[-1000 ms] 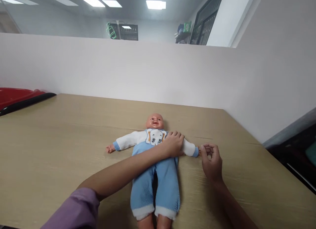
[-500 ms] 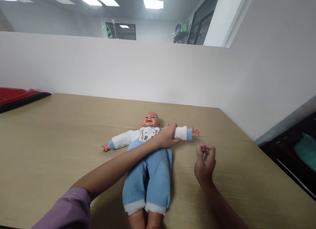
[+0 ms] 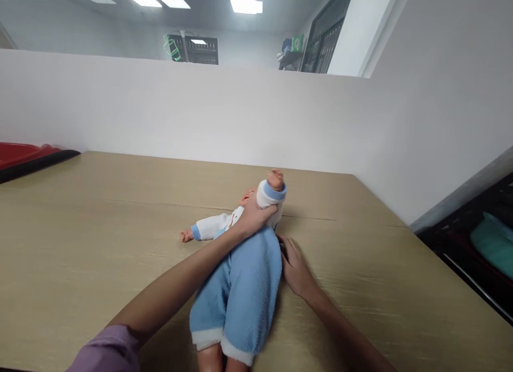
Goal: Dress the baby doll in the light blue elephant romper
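A baby doll (image 3: 240, 286) in a blue romper with white sleeves lies on the wooden table (image 3: 80, 243), tipped up onto its side. My left hand (image 3: 253, 218) is closed round the doll's raised white-sleeved arm, lifting it above the head. My right hand (image 3: 294, 265) lies with fingers stretched against the doll's side, its fingertips tucked under the blue body. The doll's other arm (image 3: 204, 227) stays flat on the table to the left. Its face is mostly hidden behind my left hand.
A white partition wall (image 3: 200, 115) runs along the table's far edge and right side. A red and black object (image 3: 28, 158) sits at the far left. A dark bin with teal contents (image 3: 489, 243) stands off the table's right edge.
My left hand has pulled the doll's arm up and over, rolling the doll from flat on its back onto its side. My right hand has uncurled and moved in against the doll's body.
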`<action>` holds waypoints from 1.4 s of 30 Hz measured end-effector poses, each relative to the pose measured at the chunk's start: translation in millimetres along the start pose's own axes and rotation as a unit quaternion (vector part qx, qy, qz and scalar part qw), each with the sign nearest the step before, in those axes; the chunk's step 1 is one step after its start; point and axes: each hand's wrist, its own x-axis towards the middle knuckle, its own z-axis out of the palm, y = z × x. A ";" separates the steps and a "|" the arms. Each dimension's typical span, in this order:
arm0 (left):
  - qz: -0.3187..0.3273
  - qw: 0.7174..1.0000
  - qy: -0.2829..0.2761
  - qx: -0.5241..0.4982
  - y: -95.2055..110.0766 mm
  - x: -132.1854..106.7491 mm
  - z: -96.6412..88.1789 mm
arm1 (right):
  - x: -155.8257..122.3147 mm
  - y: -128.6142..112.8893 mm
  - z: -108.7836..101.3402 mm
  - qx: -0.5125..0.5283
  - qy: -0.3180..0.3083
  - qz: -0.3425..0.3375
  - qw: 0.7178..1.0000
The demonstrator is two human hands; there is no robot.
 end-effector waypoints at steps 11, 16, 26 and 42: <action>-0.125 0.922 0.096 -0.354 12.4 5.5 -48.3 | -4.4 -45.4 14.3 0.135 -0.069 -0.028 0.988; -0.067 0.889 0.144 -0.429 11.8 8.9 -84.4 | 7.6 -50.9 39.9 0.190 -0.076 -0.042 0.978; -0.012 0.896 0.166 -0.412 5.2 6.5 -123.3 | 36.5 -61.5 70.2 0.203 -0.053 -0.082 0.974; -0.043 0.914 0.165 -0.367 -16.9 -14.1 -152.4 | 46.4 -75.2 89.1 0.327 -0.108 -0.046 0.938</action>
